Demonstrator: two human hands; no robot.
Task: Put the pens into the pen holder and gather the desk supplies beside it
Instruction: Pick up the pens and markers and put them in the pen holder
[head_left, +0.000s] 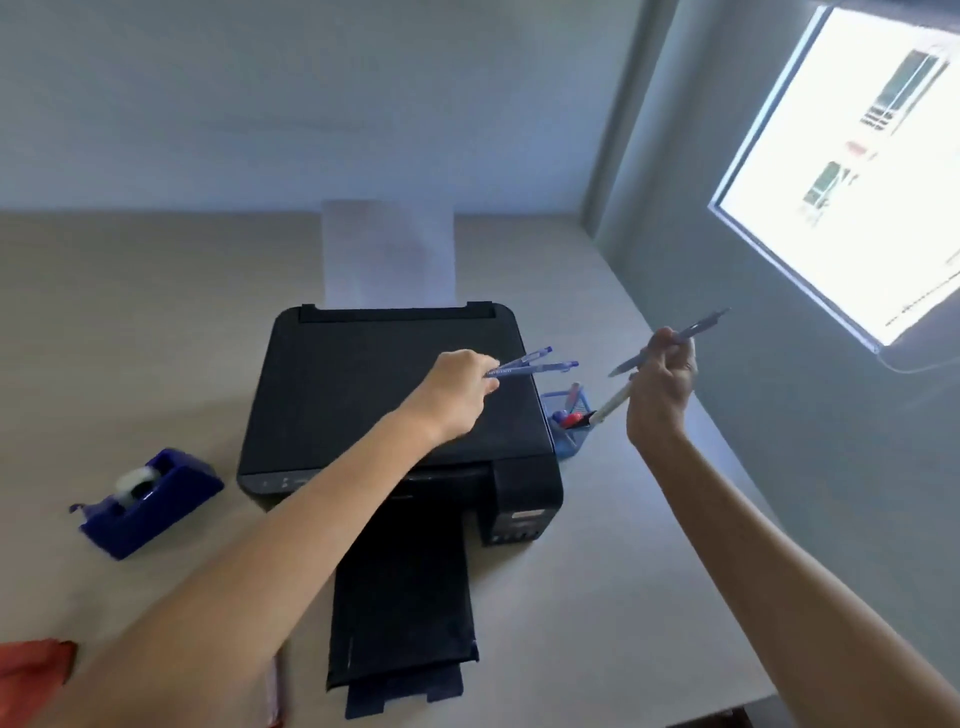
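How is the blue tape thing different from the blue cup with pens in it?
The tape dispenser sits left of the black printer; the pen holder stands on the printer's right. The tape dispenser is solid, dark blue and low, lying long; the pen holder is see-through mesh and stands upright. The tape dispenser carries a white roll; the pen holder holds pens. No hand is near the tape dispenser; both hands hover near the pen holder. Both are blue and rest on the desk.

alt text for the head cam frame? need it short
Over a black printer on a beige desk, the left hand holds two blue pens and the right hand holds a blue pen and a white one, whose tip reaches into a blue mesh pen holder. A blue tape dispenser sits far left.
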